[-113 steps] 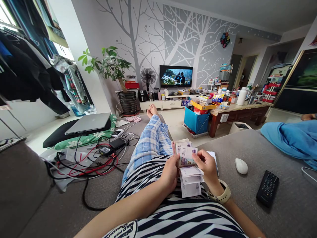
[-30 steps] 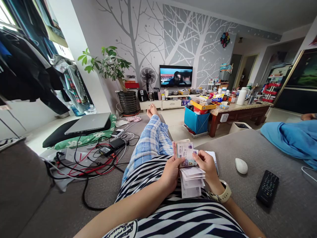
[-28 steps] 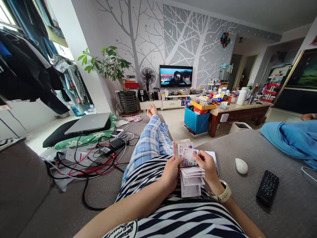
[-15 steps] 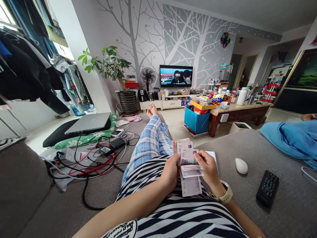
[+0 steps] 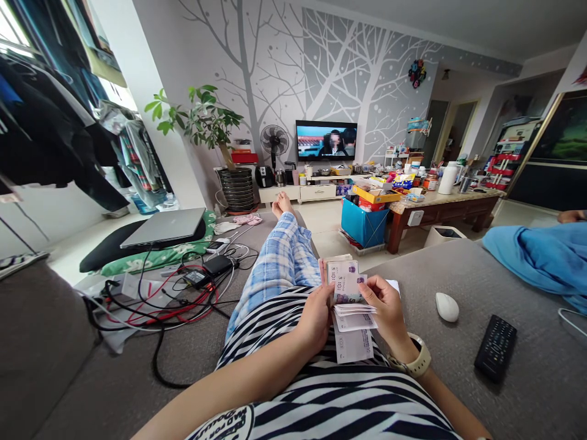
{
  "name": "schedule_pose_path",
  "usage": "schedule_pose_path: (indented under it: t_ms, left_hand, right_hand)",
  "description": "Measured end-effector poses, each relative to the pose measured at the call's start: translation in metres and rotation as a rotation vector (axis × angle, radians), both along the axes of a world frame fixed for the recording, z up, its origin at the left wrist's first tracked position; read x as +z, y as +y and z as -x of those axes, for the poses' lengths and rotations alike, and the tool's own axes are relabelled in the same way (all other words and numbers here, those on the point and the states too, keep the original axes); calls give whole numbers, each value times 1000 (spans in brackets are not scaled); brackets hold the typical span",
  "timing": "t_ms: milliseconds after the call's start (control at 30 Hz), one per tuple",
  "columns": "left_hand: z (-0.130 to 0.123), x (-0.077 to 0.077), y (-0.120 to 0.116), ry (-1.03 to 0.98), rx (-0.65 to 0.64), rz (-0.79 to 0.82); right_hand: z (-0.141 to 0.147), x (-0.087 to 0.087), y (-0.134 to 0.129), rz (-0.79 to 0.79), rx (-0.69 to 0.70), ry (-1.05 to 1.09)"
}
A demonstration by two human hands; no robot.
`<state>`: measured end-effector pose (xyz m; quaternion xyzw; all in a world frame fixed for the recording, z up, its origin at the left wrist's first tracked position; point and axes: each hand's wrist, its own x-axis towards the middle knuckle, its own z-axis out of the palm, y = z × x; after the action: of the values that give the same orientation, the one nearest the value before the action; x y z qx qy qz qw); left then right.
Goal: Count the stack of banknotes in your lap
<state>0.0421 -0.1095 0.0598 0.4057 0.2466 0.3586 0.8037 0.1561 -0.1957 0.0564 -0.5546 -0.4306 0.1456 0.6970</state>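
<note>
A stack of purple-tinted banknotes (image 5: 345, 275) is held over my lap, fanned and partly folded, with one note (image 5: 354, 346) hanging down over my striped shirt. My left hand (image 5: 316, 318) is closed round the left edge of the stack, thumb on top. At the right edge, my right hand (image 5: 385, 305) pinches a note between thumb and fingers; a pale watch (image 5: 419, 357) is on that wrist. Pinkish notes show at the stack's upper left. Behind my right hand a white sheet (image 5: 393, 285) is mostly hidden.
On the grey sofa, a white mouse (image 5: 446, 307) and a black remote control (image 5: 496, 348) lie to the right. Tangled cables (image 5: 183, 299) and a closed laptop (image 5: 164, 227) are on the left. Beyond stand a blue box (image 5: 364, 221) and a loaded coffee table (image 5: 440, 205).
My right hand has shifted very slightly, and the notes under its thumb have moved a little with it. The television picture differs. My left hand stays in place.
</note>
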Motion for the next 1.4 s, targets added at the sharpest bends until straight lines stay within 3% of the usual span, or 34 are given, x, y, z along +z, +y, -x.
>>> schedule_pose_path:
  t_ms: [400,1133,1267,1400]
  left_hand:
    - [1,5,-3,-6,-1,22]
    - [2,0,-2,-14,-18,0]
    - [1,4,-4,-31,14,37]
    - [2,8,-8,-20,39,60]
  right_hand:
    - [-1,-1,0,-1,15,-10]
    - [-1,-2,-4,-79,36,-26]
    - [0,-4,-5,-121,77,-3]
    - [-1,-4,-3,-66,83,-2]
